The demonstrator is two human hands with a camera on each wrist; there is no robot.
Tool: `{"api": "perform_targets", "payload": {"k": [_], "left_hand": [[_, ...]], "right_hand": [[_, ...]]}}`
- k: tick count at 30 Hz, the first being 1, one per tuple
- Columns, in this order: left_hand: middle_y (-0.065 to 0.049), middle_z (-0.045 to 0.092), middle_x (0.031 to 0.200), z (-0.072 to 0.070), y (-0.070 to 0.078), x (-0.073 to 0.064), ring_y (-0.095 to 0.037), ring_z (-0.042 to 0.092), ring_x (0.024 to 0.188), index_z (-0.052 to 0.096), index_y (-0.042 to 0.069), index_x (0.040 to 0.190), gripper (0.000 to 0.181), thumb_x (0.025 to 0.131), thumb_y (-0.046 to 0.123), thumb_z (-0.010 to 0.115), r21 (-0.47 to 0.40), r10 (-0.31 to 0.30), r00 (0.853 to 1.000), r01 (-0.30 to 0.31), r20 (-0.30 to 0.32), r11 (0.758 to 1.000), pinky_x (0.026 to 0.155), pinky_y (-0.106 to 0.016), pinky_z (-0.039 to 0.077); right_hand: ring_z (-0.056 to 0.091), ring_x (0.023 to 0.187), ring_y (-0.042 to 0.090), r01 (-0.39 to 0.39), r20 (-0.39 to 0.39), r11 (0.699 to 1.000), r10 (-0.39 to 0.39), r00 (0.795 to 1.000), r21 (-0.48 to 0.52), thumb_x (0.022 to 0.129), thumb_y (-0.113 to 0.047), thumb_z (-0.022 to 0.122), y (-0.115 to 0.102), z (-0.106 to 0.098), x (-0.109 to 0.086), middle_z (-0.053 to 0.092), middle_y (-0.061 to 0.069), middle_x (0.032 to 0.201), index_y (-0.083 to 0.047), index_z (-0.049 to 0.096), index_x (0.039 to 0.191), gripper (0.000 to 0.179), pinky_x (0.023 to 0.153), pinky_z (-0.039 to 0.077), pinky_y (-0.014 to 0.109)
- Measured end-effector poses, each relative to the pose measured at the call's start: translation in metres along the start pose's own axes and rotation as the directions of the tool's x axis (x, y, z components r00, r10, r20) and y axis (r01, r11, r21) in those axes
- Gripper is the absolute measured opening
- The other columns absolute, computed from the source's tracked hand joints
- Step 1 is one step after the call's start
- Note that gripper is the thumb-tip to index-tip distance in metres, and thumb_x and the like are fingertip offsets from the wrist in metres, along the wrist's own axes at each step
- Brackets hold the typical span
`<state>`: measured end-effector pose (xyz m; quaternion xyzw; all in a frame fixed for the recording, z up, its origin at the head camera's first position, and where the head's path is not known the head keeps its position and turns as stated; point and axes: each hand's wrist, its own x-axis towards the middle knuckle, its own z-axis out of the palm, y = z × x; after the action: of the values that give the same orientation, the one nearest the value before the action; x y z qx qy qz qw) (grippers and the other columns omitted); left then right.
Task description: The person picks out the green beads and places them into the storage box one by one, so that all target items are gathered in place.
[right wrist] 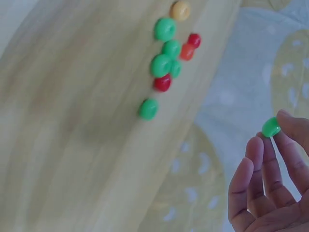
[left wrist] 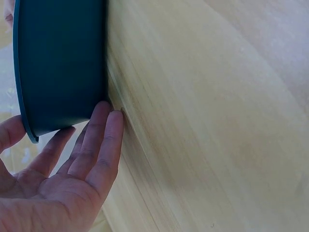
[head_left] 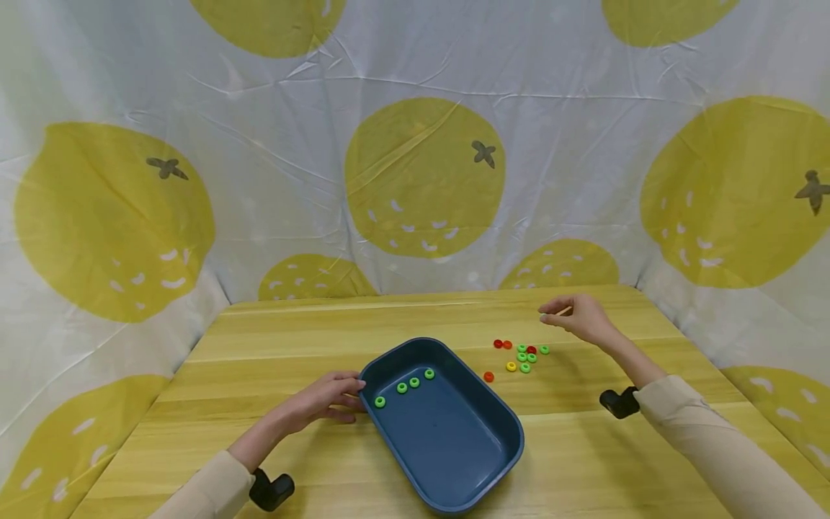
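A dark blue tray holds several green ring beads near its far left end. At that end, my left hand touches the tray with its fingers extended; in the left wrist view the thumb is at the rim and the fingertips lie along the outer wall. Raised above the far right of the table, my right hand pinches a green bead between thumb and fingertips. Below and left of it lie loose green beads, red and orange ones, and a yellow bead.
The wooden table carries the tray and the loose beads to its right. Behind and at both sides hangs a pale cloth printed with yellow fruit. Each wrist wears a black device.
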<state>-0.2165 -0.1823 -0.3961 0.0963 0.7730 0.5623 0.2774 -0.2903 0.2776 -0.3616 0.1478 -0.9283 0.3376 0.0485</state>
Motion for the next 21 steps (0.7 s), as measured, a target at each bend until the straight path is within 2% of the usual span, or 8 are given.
{"api": "perform_targets", "payload": {"k": [6,13,21], "left_hand": [[-0.016,0.062,0.116,0.0,0.0,0.001,-0.018,0.064,0.099,0.042,-0.009,0.132,0.051,0.098,0.029,0.045,-0.006,0.003,1.0,-0.003,0.01,1.0,0.087,-0.042,0.053],[-0.016,0.062,0.116,0.0,0.0,0.0,-0.019,0.064,0.1,0.04,-0.01,0.132,0.052,0.097,0.029,0.045,-0.004,-0.003,1.0,0.003,-0.001,1.0,0.087,-0.043,0.053],[-0.014,0.063,0.115,0.0,0.001,0.0,-0.019,0.064,0.1,0.043,-0.009,0.131,0.05,0.098,0.029,0.044,0.002,0.005,1.0,-0.005,0.004,1.0,0.087,-0.044,0.053]], "right_hand": [[0.067,0.079,0.027,0.102,0.008,0.995,-0.102,0.995,-0.018,0.086,-0.018,0.067,-0.039,0.013,0.015,0.07,0.015,0.094,-0.004,0.071,0.099,0.02,0.065,0.054,0.03],[0.068,0.081,0.029,0.163,0.071,0.985,-0.166,0.984,0.051,0.085,-0.017,0.068,-0.092,0.04,0.037,0.071,0.014,0.093,-0.006,0.071,0.101,0.02,0.064,0.054,0.028],[0.067,0.075,0.021,0.228,0.115,0.97,-0.237,0.965,0.087,0.084,-0.018,0.07,-0.14,0.07,0.05,0.072,0.009,0.091,-0.009,0.072,0.098,0.017,0.061,0.052,0.023]]}}
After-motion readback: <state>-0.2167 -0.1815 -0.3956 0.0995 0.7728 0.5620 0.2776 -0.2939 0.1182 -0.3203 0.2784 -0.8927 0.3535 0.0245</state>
